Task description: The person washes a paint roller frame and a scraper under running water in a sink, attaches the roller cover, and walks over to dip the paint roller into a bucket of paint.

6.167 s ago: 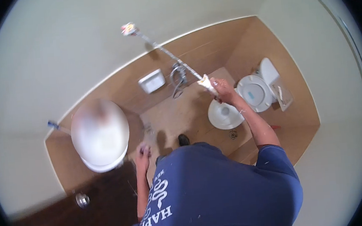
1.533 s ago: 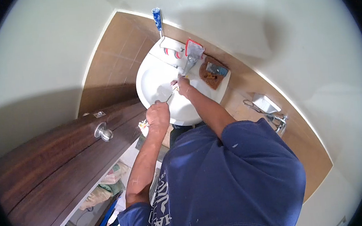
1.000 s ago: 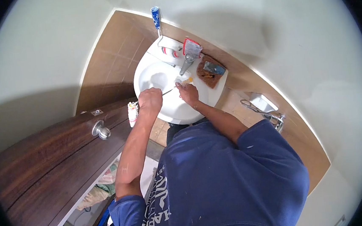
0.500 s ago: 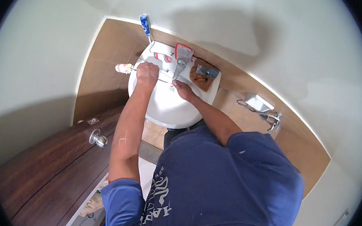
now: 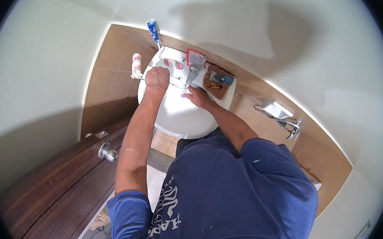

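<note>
My left hand [image 5: 157, 78] is closed round the thin metal rod of a small paint roller, over the left side of the white sink [image 5: 184, 132]. The roller's paint-stained sleeve [image 5: 136, 64] sticks up past the sink's left edge. The rod runs right from my fist towards the tap [image 5: 191, 74]. Just below the spout, my right hand [image 5: 197, 97] is beside the rod's far end, its thumb and forefinger apart. No object shows between them.
A blue-handled tool [image 5: 152, 30] leans at the sink's back. A red-edged packet [image 5: 195, 57] and a brown mat [image 5: 216, 82] with small items lie on the rim. The dark door [image 5: 70, 174] is at left, a wall shower fitting [image 5: 291, 127] at right.
My hands came from lower over the basin up towards the tap. The roller sleeve swung from hanging below my left hand to pointing upward. My right thumb and forefinger have parted.
</note>
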Available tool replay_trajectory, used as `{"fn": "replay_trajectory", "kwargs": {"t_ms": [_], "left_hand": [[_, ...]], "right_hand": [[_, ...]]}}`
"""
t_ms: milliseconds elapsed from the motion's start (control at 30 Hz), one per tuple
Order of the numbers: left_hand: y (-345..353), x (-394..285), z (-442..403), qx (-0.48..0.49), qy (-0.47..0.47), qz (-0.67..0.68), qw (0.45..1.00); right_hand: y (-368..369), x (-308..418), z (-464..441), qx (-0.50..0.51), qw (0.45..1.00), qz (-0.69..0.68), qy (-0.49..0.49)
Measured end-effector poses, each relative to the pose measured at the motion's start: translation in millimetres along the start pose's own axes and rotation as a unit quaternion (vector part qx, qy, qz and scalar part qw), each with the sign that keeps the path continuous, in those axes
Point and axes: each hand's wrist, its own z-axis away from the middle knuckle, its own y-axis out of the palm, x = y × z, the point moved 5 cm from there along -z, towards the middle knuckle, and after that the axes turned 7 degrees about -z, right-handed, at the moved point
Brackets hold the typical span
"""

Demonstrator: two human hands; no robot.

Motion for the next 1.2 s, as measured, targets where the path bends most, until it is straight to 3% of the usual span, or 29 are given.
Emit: {"fn": "replay_trajectory", "kwargs": {"t_ms": [33, 133, 233, 333, 633, 833, 933, 1033, 1200], "left_hand": [[-0.1, 2.3, 0.8, 0.011, -0.007, -0.006, 1.000], [3.3, 9.1, -0.4, 0.017, -0.020, -0.001, 1.000], [8.7, 19.1, -0.9, -0.015, -0.019, 0.024, 0.999], [6.1, 18.2, 0.6, 0.002, -0.021, 0.018, 1.000], [14.3, 20.2, 11.2, 0.038, -0.042, 0.020, 0.998], [11.9, 24.9, 13.2, 0.061, -0.050, 0.038, 0.996], [13.5, 22.2, 8.5, 0.050, -0.049, 0.029, 0.997], [12.4, 19.1, 7.2, 0.039, -0.051, 0.022, 0.998], [-14.5, 6.4, 20.0, 0.041, -0.048, 0.016, 0.998]], "right_hand": [[-2.9, 5.3, 0.4, 0.015, 0.999, 0.025, 0.036], [10.5, -7.8, -13.2, -0.020, 0.992, -0.045, -0.112], [15.6, -17.9, -18.9, -0.015, 0.995, 0.018, -0.092], [12.5, -19.9, -14.4, -0.048, 0.985, 0.011, -0.164], [28.6, -17.8, -30.9, 0.051, 0.982, 0.158, -0.090], [10.1, -3.9, -11.6, 0.018, 0.995, 0.045, -0.091], [4.6, -5.4, -6.0, 0.053, 0.996, 0.028, -0.070], [4.3, -4.8, -6.8, 0.008, 0.991, -0.050, -0.124], [-1.1, 12.1, -12.0, 0.036, 0.998, 0.009, -0.060]]}}
